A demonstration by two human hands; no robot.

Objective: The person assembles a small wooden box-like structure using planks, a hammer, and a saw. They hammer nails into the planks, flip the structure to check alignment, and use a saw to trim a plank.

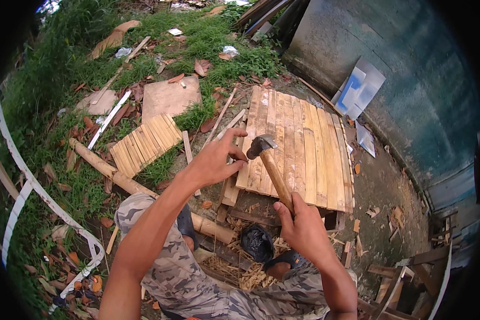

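My right hand [303,226] is wrapped round the wooden handle of a claw hammer [277,175]. Its metal head is raised just right of my left fingertips, over the left edge of a panel of pale wooden slats [309,152]. Thumb and fingers of my left hand [217,159] come together at that edge; whatever they pinch is too small to make out. The slats lie side by side in front of me, raised on timber pieces. Between my feet, a black plastic bag [256,242] sits open, its contents hard to tell.
A smaller slatted panel [145,145] lies on grass to the left, beside a long bamboo pole [109,172]. Beyond it is a square board [170,98]. A blue-green wall [389,96] rises at right, with scrap timber [410,282] near its foot. Wood shavings [256,277] surround my feet.
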